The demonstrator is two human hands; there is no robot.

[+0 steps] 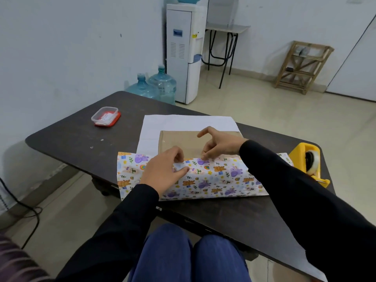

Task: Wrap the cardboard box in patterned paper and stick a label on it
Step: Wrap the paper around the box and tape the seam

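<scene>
A flat brown cardboard box lies on a sheet of patterned paper, whose white underside shows beyond the box. The near flap, printed with bears and purple animals, is folded up over the box's front edge. My left hand pinches the flap's upper edge between thumb and fingers. My right hand is over the box, its lower fingertips pressing the flap's edge down, index finger and thumb raised and curled.
A yellow tape dispenser stands at the right edge of the dark table. A clear plastic container with a red lid sits at the far left. Water bottles and a dispenser stand beyond the table.
</scene>
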